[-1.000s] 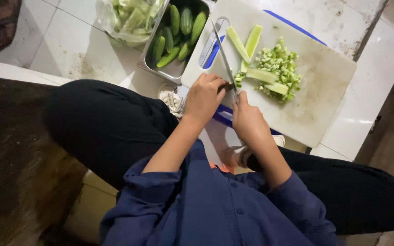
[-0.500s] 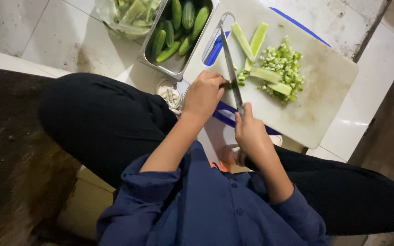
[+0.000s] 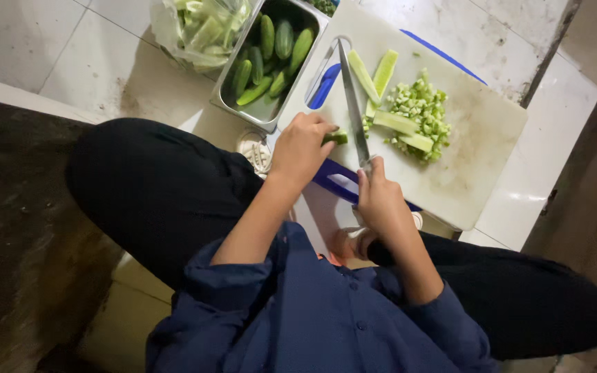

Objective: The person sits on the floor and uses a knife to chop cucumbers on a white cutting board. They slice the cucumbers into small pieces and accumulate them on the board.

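A white cutting board (image 3: 475, 148) lies on the tiled floor in front of me. My left hand (image 3: 302, 145) pins a short green cucumber piece (image 3: 338, 137) to the board's near edge. My right hand (image 3: 379, 197) grips the handle of a long knife (image 3: 352, 103); its blade lies flat across the board beside the cucumber piece, tip pointing away. On the board are two long cucumber strips (image 3: 374, 74), shorter strips (image 3: 402, 128) and a heap of diced cucumber (image 3: 419, 107).
A steel tray (image 3: 265, 110) with several whole cucumbers (image 3: 271, 52) stands left of the board. Behind it lies a clear plastic bag of cucumber peelings (image 3: 202, 27). My legs in dark trousers frame the board; a dark wall edge runs along the right.
The view has shifted slightly. My right hand has drawn the knife back toward me, and my left hand stays on the cucumber piece.
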